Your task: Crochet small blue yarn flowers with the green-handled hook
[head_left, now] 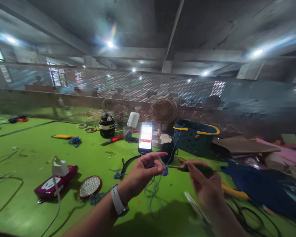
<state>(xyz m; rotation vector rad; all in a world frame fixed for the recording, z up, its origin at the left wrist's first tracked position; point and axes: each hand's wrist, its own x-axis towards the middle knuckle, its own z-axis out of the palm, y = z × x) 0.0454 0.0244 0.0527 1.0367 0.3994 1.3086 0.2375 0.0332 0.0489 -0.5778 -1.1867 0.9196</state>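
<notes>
Near the centre, my left hand [149,167], with a pale watch strap on its wrist, pinches a small piece of blue yarn work [165,171]. My right hand [207,181] is wrapped round a crochet hook with a dark green handle [202,169]; its thin metal tip meets the yarn work at my left fingertips. A strand of light blue yarn [173,148] runs from the basket [192,140] to my left fingers. Loose yarn loops [152,191] hang below the work over the green table [88,217].
A lit phone [145,136] stands ahead, before a fan [163,112]. Left are a purple power bank [51,187], a round beaded item [90,186] and a black jar [107,126]. Scissors or tweezers [197,209] lie under my right hand; dark blue cloth [263,187] lies right.
</notes>
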